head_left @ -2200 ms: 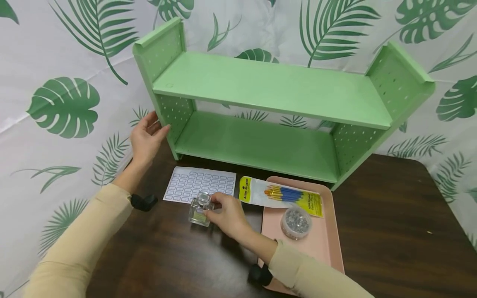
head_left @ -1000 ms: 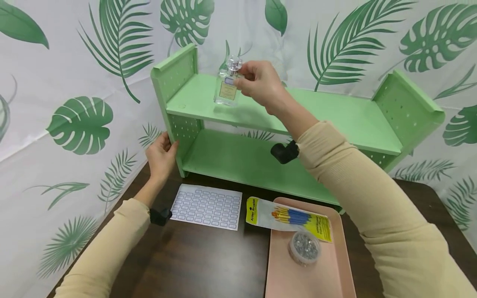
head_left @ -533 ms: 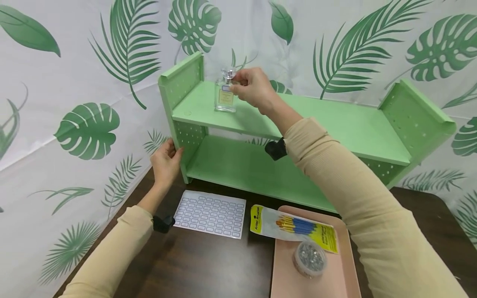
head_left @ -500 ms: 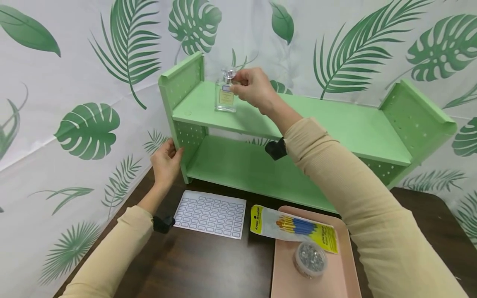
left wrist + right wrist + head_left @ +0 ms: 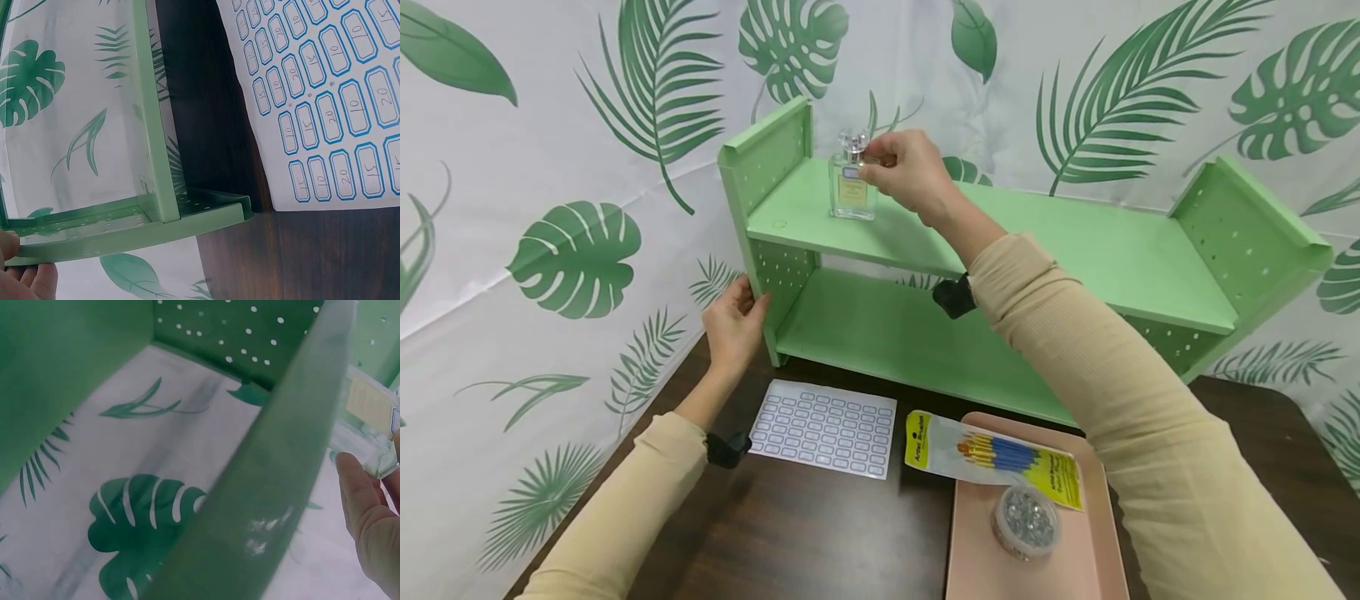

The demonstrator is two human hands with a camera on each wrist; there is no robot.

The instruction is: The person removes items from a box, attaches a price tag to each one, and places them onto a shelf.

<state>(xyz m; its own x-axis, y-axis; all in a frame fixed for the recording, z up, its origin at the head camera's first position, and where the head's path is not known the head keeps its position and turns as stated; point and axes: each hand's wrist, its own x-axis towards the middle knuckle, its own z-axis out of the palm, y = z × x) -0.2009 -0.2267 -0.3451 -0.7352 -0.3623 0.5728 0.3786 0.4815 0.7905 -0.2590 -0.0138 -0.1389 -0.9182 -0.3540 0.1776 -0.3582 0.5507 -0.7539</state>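
A clear glass perfume bottle (image 5: 852, 192) with a faceted stopper and a yellowish label stands upright at the left end of the green shelf unit's (image 5: 1037, 225) upper board. My right hand (image 5: 913, 171) pinches the bottle near its neck from the right. In the right wrist view the bottle (image 5: 369, 409) shows only in part, at the right edge beside my fingers. My left hand (image 5: 733, 325) grips the front edge of the shelf's left side panel, thumb in front; some of its fingers are hidden behind the panel. The left wrist view catches only fingertips at that panel (image 5: 125, 240).
On the dark wooden table (image 5: 820, 533), a sheet of small handwritten labels (image 5: 823, 429) lies before the shelf. Right of it, a pack of artist brushes (image 5: 992, 454) lies partly over a pink tray (image 5: 1000, 575), which also holds a round tub of clear pieces (image 5: 1027, 522).
My right hand has lifted the perfume bottle from the table up to the upper board, where it hardly moves over the last half second. My left hand has stayed on the side panel.
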